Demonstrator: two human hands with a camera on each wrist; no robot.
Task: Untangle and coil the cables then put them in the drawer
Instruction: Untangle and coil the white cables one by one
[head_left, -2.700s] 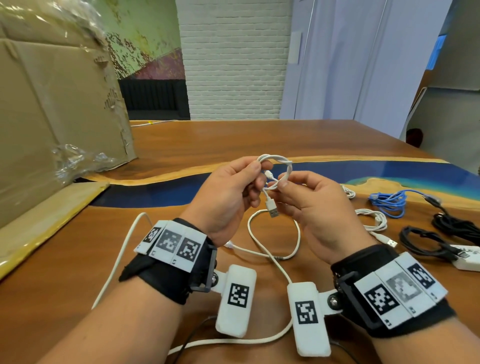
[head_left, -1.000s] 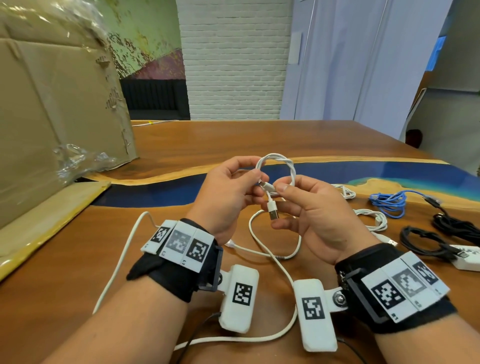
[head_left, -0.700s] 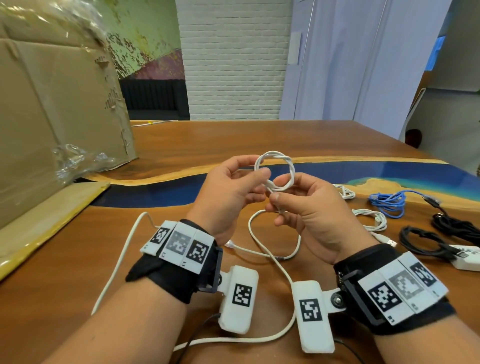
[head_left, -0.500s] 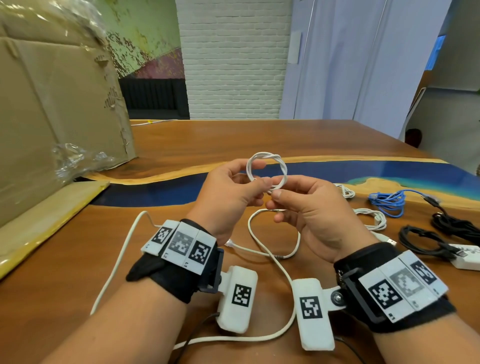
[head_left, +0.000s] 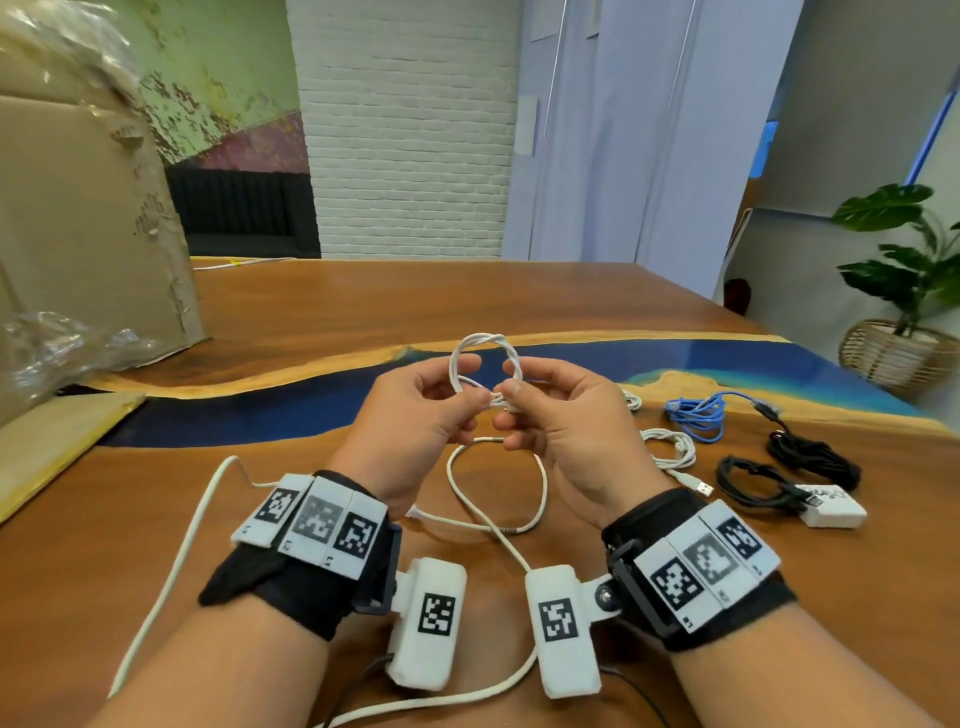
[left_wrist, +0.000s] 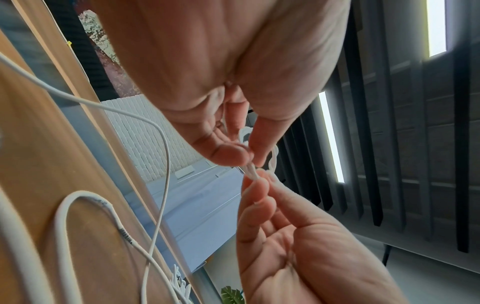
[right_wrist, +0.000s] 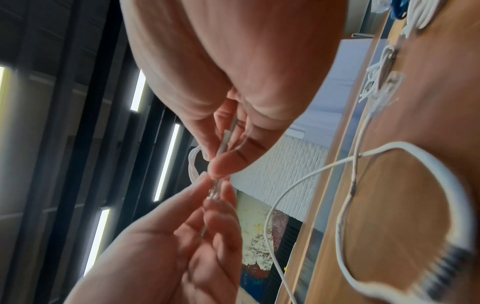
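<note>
White cable, wound into a small coil (head_left: 484, 364), was held up between both hands above the table. The left hand (head_left: 415, 421) pinched the coil's lower edge between thumb and forefinger, its other fingers curled loosely behind. The right hand (head_left: 558, 415) pinched the same bunched spot from the other side, fingertips of the two hands nearly touching; in the right wrist view a white plug end (right_wrist: 225, 142) lay tucked inside its curled fingers.

Compared with 2.7 s earlier, the USB plug that had dangled below the hands no longer hung free, and the ring had become rounder and tighter, with a strand twisted round its top. Half a second before, the coil already looked much the same; the hands had only closed in a little at its base.

Below the hands and nearer the body, a loose white cable (head_left: 540, 488) lay in an open loop on the wooden table (head_left: 363, 296), unchanged from the earlier frames, and another white lead (head_left: 176, 561) ran along the table left of the left wrist.

To the right of the right hand lay a small white cable bundle (head_left: 672, 449) with a USB plug, beyond it a blue cable (head_left: 696, 413), and further right two black cables (head_left: 753, 483), one beside a white adapter (head_left: 834, 506). None had shifted. Far left of the left hand stood a cardboard box (head_left: 78, 218) with crumpled plastic wrap. No drawer could be seen.
</note>
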